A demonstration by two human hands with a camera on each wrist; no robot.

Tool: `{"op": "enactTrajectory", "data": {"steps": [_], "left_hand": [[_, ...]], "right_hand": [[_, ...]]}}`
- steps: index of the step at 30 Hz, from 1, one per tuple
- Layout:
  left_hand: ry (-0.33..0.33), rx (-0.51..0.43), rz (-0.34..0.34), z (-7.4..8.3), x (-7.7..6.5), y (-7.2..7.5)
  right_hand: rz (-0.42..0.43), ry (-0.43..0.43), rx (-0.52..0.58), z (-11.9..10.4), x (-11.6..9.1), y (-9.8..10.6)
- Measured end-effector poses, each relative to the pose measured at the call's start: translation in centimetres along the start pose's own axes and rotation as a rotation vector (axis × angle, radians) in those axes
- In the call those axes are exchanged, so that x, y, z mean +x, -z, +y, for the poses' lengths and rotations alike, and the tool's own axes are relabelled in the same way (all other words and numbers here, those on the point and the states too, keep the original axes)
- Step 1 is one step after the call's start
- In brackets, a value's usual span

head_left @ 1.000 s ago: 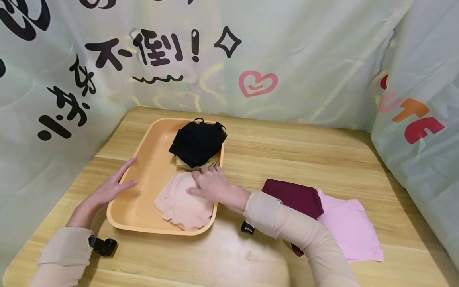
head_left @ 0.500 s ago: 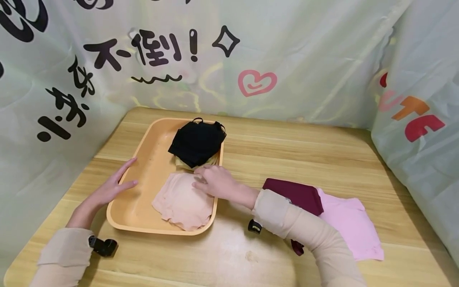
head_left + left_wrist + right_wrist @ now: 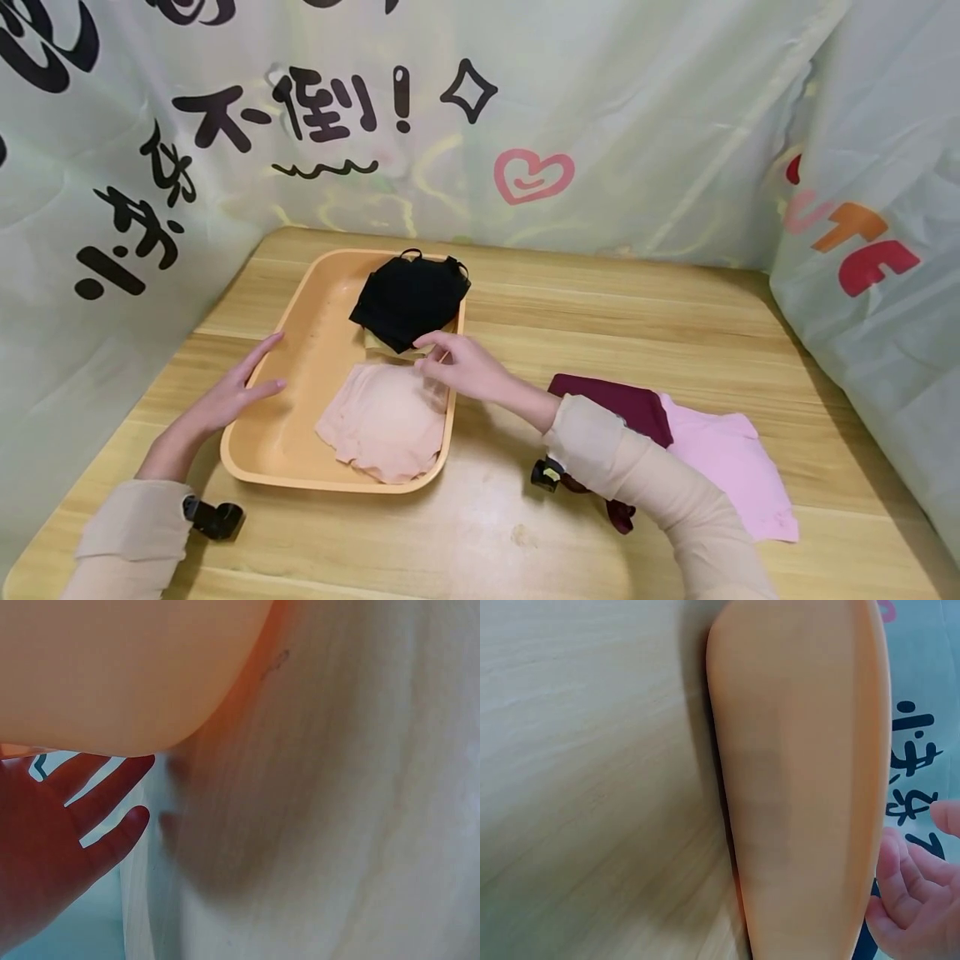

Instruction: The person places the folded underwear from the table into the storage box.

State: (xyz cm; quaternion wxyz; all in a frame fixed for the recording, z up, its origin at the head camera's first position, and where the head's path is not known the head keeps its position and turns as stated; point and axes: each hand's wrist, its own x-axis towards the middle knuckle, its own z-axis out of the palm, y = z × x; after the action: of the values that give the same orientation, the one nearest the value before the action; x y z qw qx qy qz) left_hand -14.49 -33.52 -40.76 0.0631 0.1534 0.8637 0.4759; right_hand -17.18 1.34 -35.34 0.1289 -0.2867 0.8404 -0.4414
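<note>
An orange tray (image 3: 300, 350) sits on the wooden table (image 3: 600, 317). A folded peach cloth (image 3: 378, 421) lies in its near end. A black garment (image 3: 408, 300) lies at the far end on top of a yellowish cloth (image 3: 378, 342). My right hand (image 3: 444, 357) hovers over the tray's right rim, between the peach cloth and the black garment, fingers loosely bent and holding nothing. My left hand (image 3: 251, 379) rests flat against the tray's left rim with straight fingers. In the wrist views the left hand (image 3: 67, 840) and right hand (image 3: 915, 900) show beside the tray's outer wall (image 3: 802, 772).
A folded maroon cloth (image 3: 622, 404) lies to the right of the tray, overlapping a pink cloth (image 3: 727, 471). Printed plastic sheets (image 3: 600, 125) wall the table at the back and both sides. Bare wood stretches across the far right.
My right hand has lifted off the peach cloth and moved a little right and away, toward the black garment. The left hand has stayed on the tray's rim.
</note>
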Motion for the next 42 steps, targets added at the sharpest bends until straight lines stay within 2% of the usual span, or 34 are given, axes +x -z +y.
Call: {"op": "enactTrajectory", "data": {"steps": [8, 19, 28, 35, 42], "left_hand": [[0.009, 0.0, 0.0, 0.0, 0.0, 0.0], [-0.001, -0.015, 0.001, -0.1, -0.1, -0.1], [0.003, -0.013, -0.006, 0.1, 0.0, 0.0], [0.006, -0.005, -0.012, 0.0, 0.3, 0.3], [0.004, -0.009, -0.015, -0.2, 0.2, 0.2]], "right_hand": [[0.041, -0.015, -0.02, 0.5, -1.1, 1.4], [0.089, -0.123, -0.012, 2.0, -2.9, 3.2], [0.113, -0.172, -0.006, 3.0, -4.1, 4.6], [0.146, -0.18, -0.03, 3.3, -5.1, 5.8], [0.17, -0.192, -0.009, 3.9, -5.9, 6.4]]}}
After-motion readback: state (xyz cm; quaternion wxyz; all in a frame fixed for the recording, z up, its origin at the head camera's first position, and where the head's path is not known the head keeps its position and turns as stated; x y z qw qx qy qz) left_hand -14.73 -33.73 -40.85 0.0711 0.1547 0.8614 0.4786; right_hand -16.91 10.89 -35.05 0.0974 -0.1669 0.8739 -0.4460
